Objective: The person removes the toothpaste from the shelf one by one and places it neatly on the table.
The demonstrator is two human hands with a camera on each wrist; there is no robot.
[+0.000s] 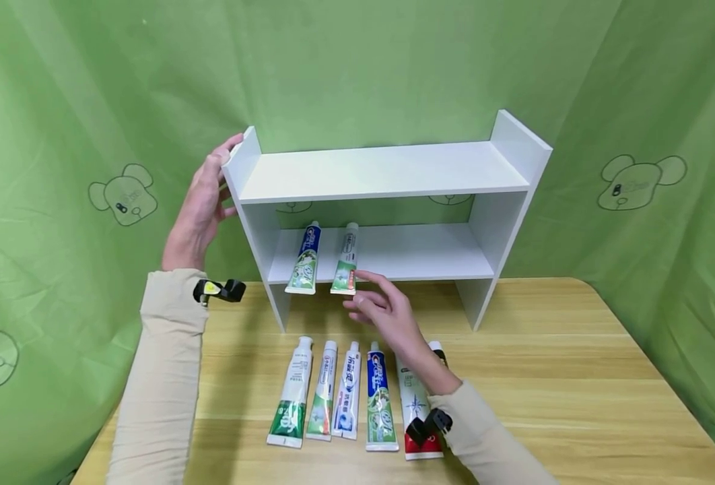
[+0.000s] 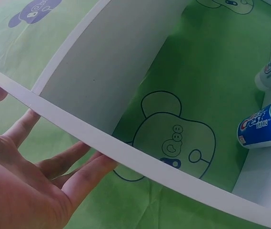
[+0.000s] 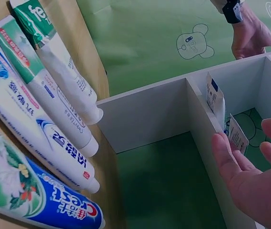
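Two tubes lie on the lower board of the white shelf (image 1: 388, 172): a blue one (image 1: 305, 259) and, just beside it, a white-and-green tube (image 1: 347, 259), its crimped end overhanging the front edge. The right hand (image 1: 384, 311) is held just in front of that end with fingers loosely spread and nothing gripped, so the placing seems just finished, while the shelf's left side is steadied by the left hand (image 1: 202, 202), fingers straight against it. Six more tubes (image 1: 357, 394) are lined up on the table (image 1: 575, 377); a reach back and a grip on one seems called for next.
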